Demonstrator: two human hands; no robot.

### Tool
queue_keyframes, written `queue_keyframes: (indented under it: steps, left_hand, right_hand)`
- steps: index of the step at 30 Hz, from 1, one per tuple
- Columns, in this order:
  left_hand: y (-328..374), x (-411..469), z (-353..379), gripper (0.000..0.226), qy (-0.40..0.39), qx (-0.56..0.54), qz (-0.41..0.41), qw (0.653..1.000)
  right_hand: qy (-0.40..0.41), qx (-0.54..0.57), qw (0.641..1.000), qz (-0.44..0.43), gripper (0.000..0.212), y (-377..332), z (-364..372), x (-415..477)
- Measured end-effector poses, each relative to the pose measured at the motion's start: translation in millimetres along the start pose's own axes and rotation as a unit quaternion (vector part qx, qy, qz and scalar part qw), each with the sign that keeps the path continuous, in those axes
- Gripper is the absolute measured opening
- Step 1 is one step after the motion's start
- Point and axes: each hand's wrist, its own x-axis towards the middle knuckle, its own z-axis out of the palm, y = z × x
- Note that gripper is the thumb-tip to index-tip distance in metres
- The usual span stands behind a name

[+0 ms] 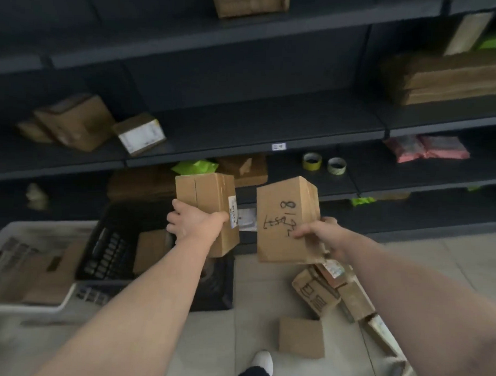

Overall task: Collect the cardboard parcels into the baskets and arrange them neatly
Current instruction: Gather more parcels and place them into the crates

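Both hands clasp cardboard parcels, held side by side in the air in front of dark shelving (257, 123). The left hand (196, 224) wraps round the left side of a labelled parcel (206, 194). Its fingers curl behind the box and its thumb lies across the front, touching a white label strip on the right edge. Most of this box stands above the hand, and a shorter part hangs below the wrist. It hovers above the right end of a black basket (106, 256).

The right hand (321, 232) pinches the lower right edge of a handwritten parcel (284, 231). The thumb presses on the front face beside dark marker writing, and the fingers are hidden behind. This box reaches up and to the left of the hand, tilted slightly. It hangs over the floor (252, 286), just above a loose pile of parcels (316, 295).

A small parcel (150, 250) stands inside the black basket, near its far right corner. A white basket (26, 308) sits touching the black one's left side and holds flat brown cardboard (49, 276). One more box (302, 337) lies alone on the floor, nearer the person than the pile. Two tape rolls (312, 161) sit on a lower shelf beyond the handwritten parcel.
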Motion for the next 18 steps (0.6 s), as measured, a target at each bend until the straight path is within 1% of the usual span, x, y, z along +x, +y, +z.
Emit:
queue_keyframes:
  steps: [2,6,8,12,13,15,16,17,18]
  left_hand:
    - [-18,-4,-19,0.123,0.02,0.017,-0.023,0.999]
    - [-56,-10,-60,0.125,0.052,0.029,-0.061,0.996]
    - [-74,-8,-82,0.123,0.061,0.016,-0.085,0.994]
    - [-112,14,-129,0.113,0.075,0.005,-0.119,0.99]
    - [-122,22,-140,0.112,0.08,0.0,-0.126,0.989]
    - [-144,41,-165,0.112,0.09,-0.013,-0.138,0.986]
    - [-153,49,-176,0.112,0.094,-0.015,-0.139,0.986]
    - [-166,60,-191,0.113,0.098,-0.014,-0.142,0.985]
    - [-180,72,-206,0.114,0.102,-0.012,-0.147,0.984]
  right_hand:
    - [-0.029,-0.025,0.999,-0.006,0.091,-7,19,-6]
    - [-0.083,-0.093,0.992,-0.014,0.079,-20,62,-15]
    - [-0.1,-0.137,0.985,-0.02,0.083,-29,88,-19]
    - [-0.122,-0.221,0.966,-0.053,0.103,-47,155,-13]
    - [-0.126,-0.23,0.963,-0.054,0.099,-54,175,-18]
    - [-0.143,-0.236,0.96,-0.054,0.073,-65,216,-30]
    - [-0.152,-0.236,0.959,-0.049,0.064,-69,235,-32]
    - [-0.158,-0.244,0.956,-0.045,0.061,-72,260,-32]
    - [-0.159,-0.25,0.954,-0.044,0.063,-74,286,-31]
